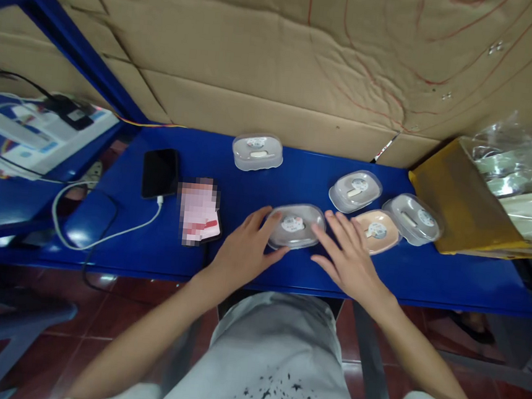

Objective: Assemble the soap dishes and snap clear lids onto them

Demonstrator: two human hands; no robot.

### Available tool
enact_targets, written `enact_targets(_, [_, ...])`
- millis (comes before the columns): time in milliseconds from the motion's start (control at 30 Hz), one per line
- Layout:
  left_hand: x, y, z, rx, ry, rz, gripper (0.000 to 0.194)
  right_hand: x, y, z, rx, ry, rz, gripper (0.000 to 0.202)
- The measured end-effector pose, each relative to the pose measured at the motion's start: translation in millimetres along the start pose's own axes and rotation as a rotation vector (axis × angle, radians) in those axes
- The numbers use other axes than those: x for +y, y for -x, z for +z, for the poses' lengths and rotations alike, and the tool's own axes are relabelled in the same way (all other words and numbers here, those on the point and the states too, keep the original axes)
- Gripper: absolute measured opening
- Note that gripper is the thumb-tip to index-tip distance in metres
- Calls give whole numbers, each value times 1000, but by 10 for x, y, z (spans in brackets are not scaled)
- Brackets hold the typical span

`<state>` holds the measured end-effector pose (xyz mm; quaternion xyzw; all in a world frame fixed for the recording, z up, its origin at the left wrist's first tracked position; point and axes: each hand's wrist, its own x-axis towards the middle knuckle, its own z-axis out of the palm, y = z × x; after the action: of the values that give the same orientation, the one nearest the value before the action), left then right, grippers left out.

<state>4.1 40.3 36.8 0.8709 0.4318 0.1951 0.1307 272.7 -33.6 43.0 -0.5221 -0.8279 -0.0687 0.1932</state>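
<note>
A clear-lidded oval container (295, 226) with a round sticker lies flat on the blue table, between my hands. My left hand (249, 248) rests at its left side, fingers apart, the thumb by its lower edge and a fingertip on the lid. On the other side, my right hand (349, 256) has spread fingers, one touching the container's right edge. Just beyond that hand sits a peach container (377, 231). Two more clear-lidded ones, one grey-white (355, 191) and one grey (413, 218), stand around it. Another container (257, 153) is at the table's back edge.
A black phone (160, 173) with a white cable and a second, pixelated phone (198, 211) lie at left. A cardboard box (457, 197) holding wrapped items stands at right. Cardboard (260, 56) lines the back; a power strip (57, 138) sits far left.
</note>
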Motion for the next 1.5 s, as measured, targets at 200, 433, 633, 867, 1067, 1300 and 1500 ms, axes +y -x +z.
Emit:
enact_targets(200, [66,-1193,34,-64,-279,-77,63,277,472,-166,298,107,341,51])
enact_targets(433, [-157,-1692,-75,13,-316,-57,73,375,681,-107,151,178,305,42])
enact_targets(633, [-894,-1311,-400,-21,-325,-142,65,555,310,-36,25,110,269,65])
enact_targets(867, [-1193,-1016,-520,-105,-197,57,61,1268,47,-296,-46,-129,229,76])
enact_targets(1067, [-819,-751,-453,-89,-158,154,48,1732,667,-414,8,117,501,66])
enact_targets(1300, [-254,-446,-286,-155,-24,285,45,1158,708,-313,20,56,282,46])
enact_targets(1500, [-409,-624,-291,-149,136,231,39,842,168,-273,-85,-181,71,49])
